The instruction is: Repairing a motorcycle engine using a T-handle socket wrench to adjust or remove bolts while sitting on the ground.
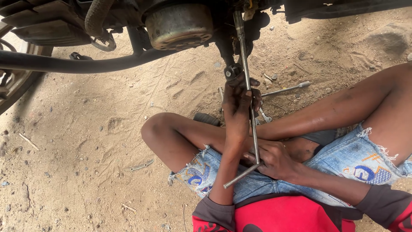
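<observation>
The long socket wrench [248, 86] ran nearly upright in the head view, its shaft leaning only a little, with the upper end up against the underside of the motorcycle [180, 25] and the lower end down over the person's lap. At that lower end a short cross handle [241, 175] branched off toward the lower left, so the tool's long axis ran from the machine to the denim shorts [343, 159].

The left hand [238, 107] sat about halfway up the shaft, its fingers [253, 82] curled shut around the steel (the rod passed through the fist and came out above and below it). The right hand [274, 159] was at the bottom, where shaft and handle met; its fingers were closed over that joint, the handle sticking out past them to the left.

A second long wrench [286, 89] lay on the sandy ground [86, 141] just beyond the left hand, pointing right, well clear of both hands. A small spanner [265, 116] lay near it, partly hidden behind the shaft.
</observation>
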